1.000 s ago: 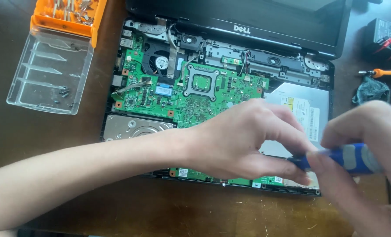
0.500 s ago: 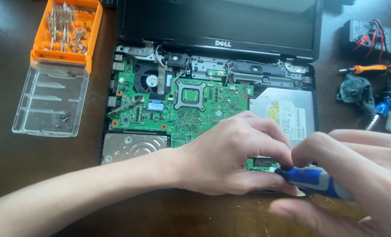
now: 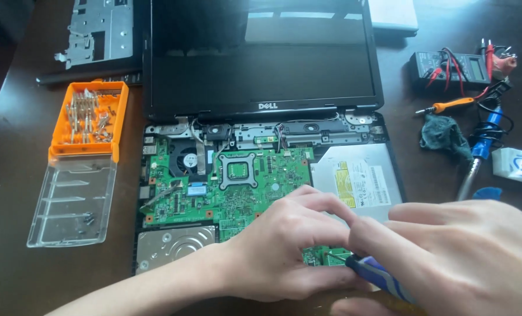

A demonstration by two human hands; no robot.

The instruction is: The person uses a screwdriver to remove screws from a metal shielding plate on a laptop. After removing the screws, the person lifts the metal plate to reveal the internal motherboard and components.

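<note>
Head camera looks steeply down, close, over the opened laptop (image 3: 261,193) (single view).

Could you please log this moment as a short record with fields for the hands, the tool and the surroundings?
Left hand: rests on the green motherboard of the opened laptop.
Right hand: grips a blue-handled screwdriver, tip at the board's lower edge.
Left of laptop: orange bit case, clear lid.
Right of laptop: multimeter, soldering iron, dark cloth.

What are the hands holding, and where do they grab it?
The right hand grips a blue screwdriver by its handle. The left hand rests on the green circuit board beside the tip; whether it holds anything cannot be told.
</note>
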